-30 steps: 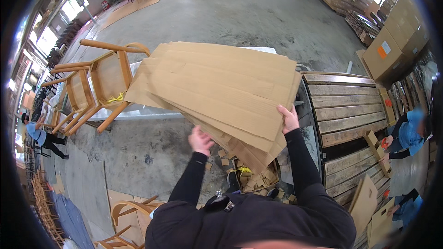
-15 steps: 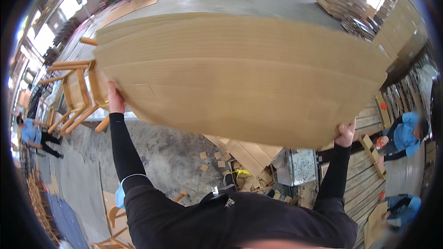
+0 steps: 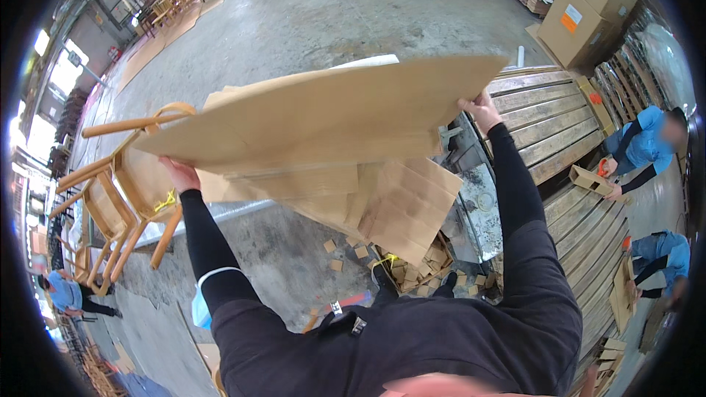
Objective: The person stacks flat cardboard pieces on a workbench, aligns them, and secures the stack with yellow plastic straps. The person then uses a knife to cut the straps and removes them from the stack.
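Note:
I hold a large flat sheet of brown cardboard (image 3: 323, 121) out in front of me, nearly level and tilted up at the right. My left hand (image 3: 179, 173) grips its near left edge. My right hand (image 3: 482, 109) grips its right end. Under the sheet lie more cardboard sheets (image 3: 397, 202) stacked on a table, their ends drooping over the near side. My arms are in black sleeves.
Wooden chairs (image 3: 129, 187) lie tipped on the table at left. A box of small cardboard scraps (image 3: 419, 265) stands on the floor by my feet. Wooden slat pallets (image 3: 551, 132) and stacked cartons (image 3: 588, 7) are at right, where two people in blue (image 3: 640, 147) work.
The big sheet has dropped from up near my face to a flatter, lower position. My right hand rose to its far right end; my left hand came lower.

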`<state>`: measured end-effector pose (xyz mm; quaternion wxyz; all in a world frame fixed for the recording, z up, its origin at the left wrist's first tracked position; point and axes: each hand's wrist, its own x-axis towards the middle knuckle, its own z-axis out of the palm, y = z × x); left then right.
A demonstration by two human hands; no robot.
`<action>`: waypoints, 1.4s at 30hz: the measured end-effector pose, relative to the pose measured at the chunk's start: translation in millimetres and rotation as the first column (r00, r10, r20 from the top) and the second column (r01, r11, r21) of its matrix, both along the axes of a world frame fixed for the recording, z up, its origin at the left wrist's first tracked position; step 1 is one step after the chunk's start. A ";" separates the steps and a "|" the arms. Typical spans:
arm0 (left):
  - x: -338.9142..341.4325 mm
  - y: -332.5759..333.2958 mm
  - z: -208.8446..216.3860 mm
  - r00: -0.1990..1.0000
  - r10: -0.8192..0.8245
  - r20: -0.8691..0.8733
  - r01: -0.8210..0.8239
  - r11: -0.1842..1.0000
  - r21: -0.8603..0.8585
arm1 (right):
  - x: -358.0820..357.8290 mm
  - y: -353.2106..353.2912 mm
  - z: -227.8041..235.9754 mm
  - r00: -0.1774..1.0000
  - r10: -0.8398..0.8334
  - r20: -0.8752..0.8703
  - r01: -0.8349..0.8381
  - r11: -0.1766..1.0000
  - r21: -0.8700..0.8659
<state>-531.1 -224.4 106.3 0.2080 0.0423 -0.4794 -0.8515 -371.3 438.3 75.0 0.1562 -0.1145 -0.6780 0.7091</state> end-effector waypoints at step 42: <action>370.3 243.1 -62.1 0.241 -0.318 0.917 0.766 0.642 0.022 | 428.0 162.3 -272.3 0.573 -0.198 0.795 -0.060 0.958 0.281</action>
